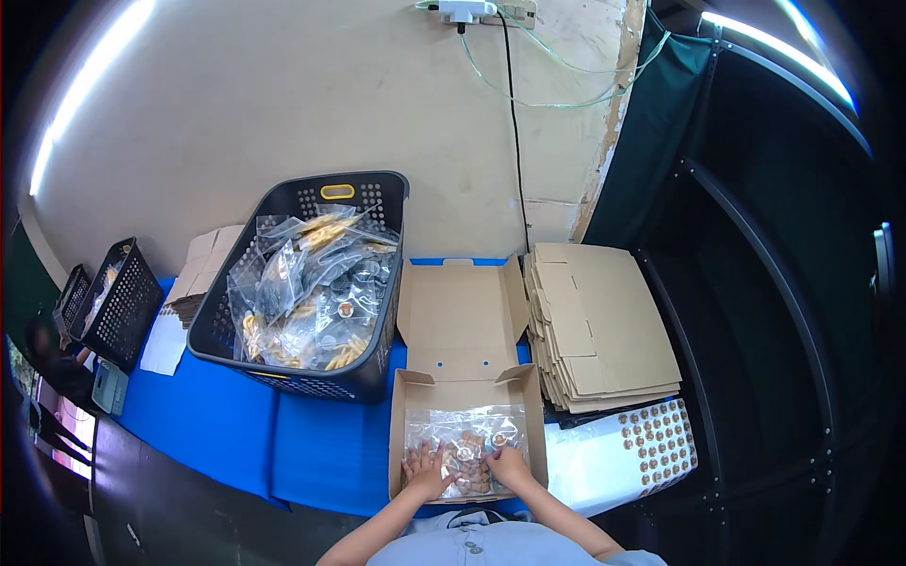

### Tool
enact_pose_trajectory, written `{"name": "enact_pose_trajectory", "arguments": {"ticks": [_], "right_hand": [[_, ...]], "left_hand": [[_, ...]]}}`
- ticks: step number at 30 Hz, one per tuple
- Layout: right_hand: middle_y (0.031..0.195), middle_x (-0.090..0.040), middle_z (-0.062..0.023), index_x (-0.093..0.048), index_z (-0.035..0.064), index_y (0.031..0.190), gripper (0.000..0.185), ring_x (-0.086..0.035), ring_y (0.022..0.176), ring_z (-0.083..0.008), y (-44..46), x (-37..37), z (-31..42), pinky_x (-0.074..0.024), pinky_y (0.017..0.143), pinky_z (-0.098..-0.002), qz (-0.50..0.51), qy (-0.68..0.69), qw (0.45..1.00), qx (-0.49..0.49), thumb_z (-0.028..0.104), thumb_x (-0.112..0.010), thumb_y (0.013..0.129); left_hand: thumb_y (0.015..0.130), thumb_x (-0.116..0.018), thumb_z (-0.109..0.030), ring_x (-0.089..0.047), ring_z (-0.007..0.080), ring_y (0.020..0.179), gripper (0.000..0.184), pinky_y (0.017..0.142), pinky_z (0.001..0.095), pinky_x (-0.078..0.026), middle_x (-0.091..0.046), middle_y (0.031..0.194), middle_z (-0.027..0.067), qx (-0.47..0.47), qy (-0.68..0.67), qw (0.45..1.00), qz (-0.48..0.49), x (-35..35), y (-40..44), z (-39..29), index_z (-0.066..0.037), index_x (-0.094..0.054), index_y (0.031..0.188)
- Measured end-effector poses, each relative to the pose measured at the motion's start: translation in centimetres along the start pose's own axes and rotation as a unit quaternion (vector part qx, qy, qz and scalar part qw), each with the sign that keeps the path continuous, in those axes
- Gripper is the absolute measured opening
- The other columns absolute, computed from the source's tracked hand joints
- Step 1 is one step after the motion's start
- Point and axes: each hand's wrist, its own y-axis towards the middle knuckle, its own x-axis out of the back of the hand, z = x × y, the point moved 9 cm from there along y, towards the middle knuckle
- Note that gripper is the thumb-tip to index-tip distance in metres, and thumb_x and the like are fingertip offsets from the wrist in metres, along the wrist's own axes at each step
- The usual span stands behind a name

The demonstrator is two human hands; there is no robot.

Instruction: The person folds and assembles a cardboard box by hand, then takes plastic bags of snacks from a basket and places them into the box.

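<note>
An open cardboard box [451, 316] stands in front of me with its lid folded back. Inside it lies a clear plastic bag [477, 422] filled with small light-brown pieces, whose exact kind I cannot make out. A round brown sticker [499, 440] is on the bag's right part. My left hand [427, 474] rests on the left side of the bag, fingers spread. On the right side, my right hand [511, 468] has its fingers curled together in a pinch at the bag, just below the sticker.
A black basket [283, 371] full of filled plastic bags [321, 274] stands left of the box. Flattened cardboard boxes [613, 321] are stacked to the right, behind a sheet of round stickers [658, 443]. Dark metal shelving [755, 236] borders the right. Another person [61, 368] is at far left.
</note>
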Motion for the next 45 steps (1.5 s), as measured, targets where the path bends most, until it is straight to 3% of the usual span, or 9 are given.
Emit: {"name": "enact_pose_trajectory", "arguments": {"ticks": [7,13,16,23,27,30,34,41,45], "right_hand": [[0.084,-0.066,-0.0224,-0.060,0.0104,0.119,0.038,-0.065,0.082,-0.0369,-0.8,-0.4,2.1,-0.0506,0.072,-0.0429,0.024,-0.017,0.994,0.109,0.026,-0.063,0.084],[0.092,-0.066,-0.0216,-0.057,0.0206,0.125,0.040,-0.064,0.086,-0.0384,-1.4,-0.5,2.4,-0.0507,0.077,-0.0469,0.037,-0.090,0.991,0.090,0.030,-0.058,0.086],[0.088,-0.066,-0.0222,-0.055,0.0186,0.128,0.043,-0.064,0.079,-0.0364,-0.5,0.0,2.3,-0.0506,0.072,-0.0433,-0.016,-0.028,0.993,0.116,0.024,-0.059,0.085],[0.067,-0.060,-0.0190,-0.043,0.0182,0.138,0.052,-0.062,0.062,-0.0281,-1.1,2.6,4.7,-0.0491,0.064,-0.0384,-0.018,0.016,0.994,0.111,0.013,-0.054,0.087],[0.065,-0.058,-0.0157,-0.042,0.0191,0.139,0.050,-0.062,0.061,-0.0248,-0.3,1.7,3.8,-0.0490,0.063,-0.0375,-0.039,0.024,0.984,0.170,0.007,-0.045,0.091],[0.068,-0.059,-0.0149,-0.042,0.0188,0.139,0.048,-0.063,0.062,-0.0215,0.0,1.2,3.0,-0.0497,0.064,-0.0361,-0.030,0.020,0.987,0.159,0.004,-0.041,0.093],[0.074,-0.060,-0.0150,-0.044,0.0190,0.138,0.048,-0.063,0.061,-0.0205,-0.4,1.4,2.5,-0.0500,0.064,-0.0345,-0.022,0.045,0.988,0.143,0.004,-0.040,0.093],[0.071,-0.062,-0.0122,-0.044,0.0183,0.139,0.047,-0.063,0.063,-0.0165,0.6,1.6,2.0,-0.0495,0.065,-0.0313,-0.002,0.106,0.990,0.097,0.005,-0.041,0.093],[0.067,-0.064,-0.0080,-0.043,0.0151,0.139,0.047,-0.063,0.066,-0.0145,0.6,3.3,4.6,-0.0492,0.068,-0.0297,-0.020,0.114,0.988,0.105,0.004,-0.043,0.093]], "left_hand": [[0.087,-0.042,-0.064,0.014,0.0482,0.138,0.087,0.107,0.0629,0.004,0.012,0.155,0.0166,0.002,-0.006,1.000,-0.014,0.9,-0.7,-0.5,-0.025,0.004,0.150],[0.090,-0.055,-0.035,-0.023,0.0470,0.134,0.070,0.109,0.0545,-0.023,-0.015,0.150,0.0219,-0.115,-0.055,0.964,-0.233,9.8,-4.7,-3.7,-0.018,-0.020,0.148],[0.080,-0.055,-0.001,-0.056,0.0352,0.104,0.047,0.084,0.0395,-0.048,-0.051,0.125,0.0190,-0.269,-0.137,0.869,-0.392,20.3,-11.5,-7.4,-0.010,-0.053,0.126],[0.073,-0.056,0.004,-0.058,0.0294,0.090,0.032,0.077,0.0390,-0.048,-0.059,0.097,0.0097,-0.274,0.053,0.694,-0.664,37.6,-20.9,-6.0,-0.011,-0.065,0.100],[0.077,-0.055,-0.002,-0.058,0.0324,0.093,0.018,0.079,0.0397,-0.048,-0.059,0.094,0.0122,-0.151,0.107,0.816,-0.548,46.8,-15.5,-0.3,-0.011,-0.065,0.089],[0.078,-0.061,-0.018,-0.059,0.0316,0.102,0.028,0.088,0.0397,-0.047,-0.060,0.115,0.0118,-0.012,0.169,0.972,-0.162,44.7,-4.7,11.2,-0.014,-0.068,0.105],[0.078,-0.067,-0.036,-0.055,0.0291,0.116,0.051,0.098,0.0385,-0.043,-0.050,0.136,0.0113,0.208,0.240,0.935,0.156,39.5,0.9,23.9,-0.012,-0.061,0.123],[0.076,-0.070,-0.042,-0.045,0.0327,0.126,0.081,0.103,0.0416,-0.037,-0.046,0.139,0.0145,0.086,0.214,0.973,0.000,41.9,4.9,23.1,-0.018,-0.033,0.144],[0.078,-0.067,-0.035,-0.052,0.0312,0.120,0.088,0.099,0.0413,-0.041,-0.052,0.133,0.0157,0.199,0.250,0.947,-0.041,44.5,1.6,18.5,-0.027,-0.016,0.149]]}}
